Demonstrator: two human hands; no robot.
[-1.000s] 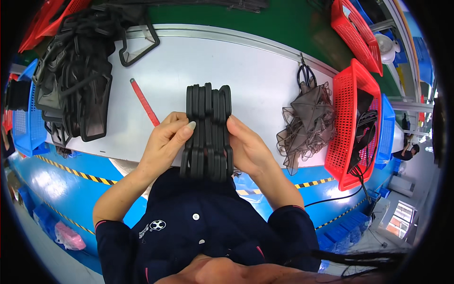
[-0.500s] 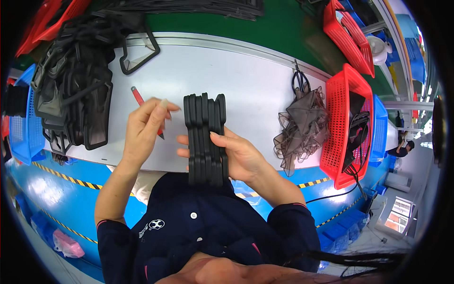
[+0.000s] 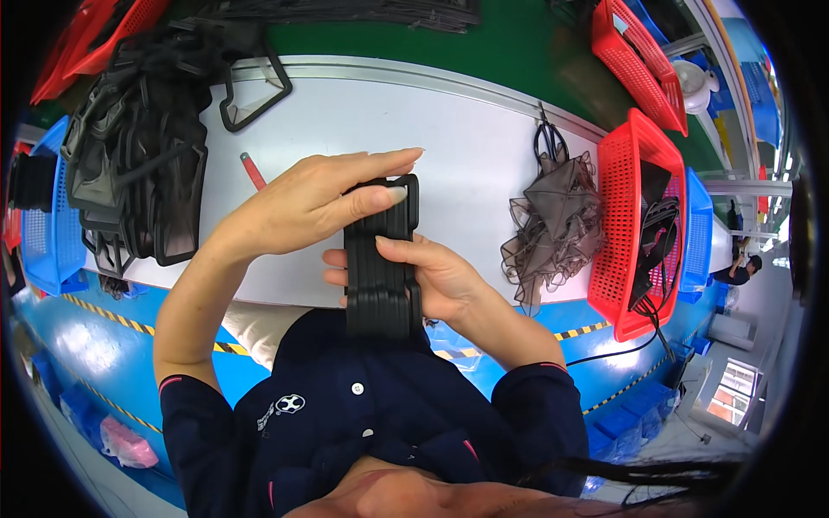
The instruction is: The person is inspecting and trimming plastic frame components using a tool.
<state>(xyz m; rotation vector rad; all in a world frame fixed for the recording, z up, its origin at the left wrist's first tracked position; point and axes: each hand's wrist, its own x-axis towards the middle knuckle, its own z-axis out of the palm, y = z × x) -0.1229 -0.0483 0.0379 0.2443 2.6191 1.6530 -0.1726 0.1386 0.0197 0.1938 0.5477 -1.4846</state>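
White table — black frames, red pen, grey mesh, scissors

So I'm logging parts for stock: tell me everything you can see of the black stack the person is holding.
The stack is a bundle of flat black frames, plastic by the look, pressed face to face with edges toward the camera. Rounded corners show at the far end. It is held lengthwise, pointing away from the body, above the near edge of the white table. The right hand grips it from the side; the left hand lies over its far end, thumb pressing the top. Its near end reaches the dark shirt.
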